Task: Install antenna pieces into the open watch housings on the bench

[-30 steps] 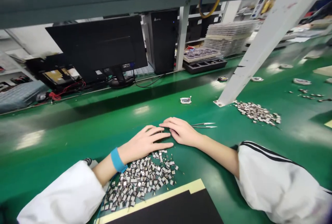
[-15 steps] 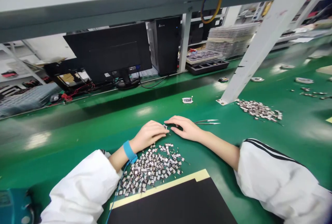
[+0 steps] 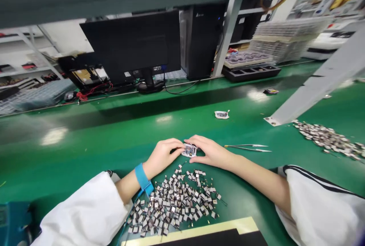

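Hands: left hand (image 3: 162, 157) and right hand (image 3: 209, 151) sit close together at the front of the bench, fingers meeting in the middle.
Grip: both hands are pinching a small white-framed module (image 3: 189, 150) between them, fingers closed on it from either side. Looks like a light hold, no clenched fists. Can't tell if it's lifted or resting on the mat.
Module spot: right between the hands, just above the near pile. Dark bits show inside the frame, but they're too small to make out.
Near pile: a loose heap of tiny metal-and-dark components (image 3: 173, 204) spread on the mat right below the hands, closest to the left wrist.
Tweezers: steel tweezers (image 3: 246, 147) lie on the mat just beside the right hand, not held by anyone.
Left wrist: blue wrist strap (image 3: 142, 176) with a blue cord (image 3: 128, 226) running down past the pile.
Further along: a second heap of components (image 3: 327, 139) sits off to the right by a white steel strut (image 3: 322, 86), and one similar module (image 3: 221, 115) lies alone up the green bench mat (image 3: 85, 151).
Back shelf: monitor (image 3: 131, 44), PC tower (image 3: 205, 40), stacked clear trays (image 3: 288, 38) and a black tray (image 3: 251, 73).
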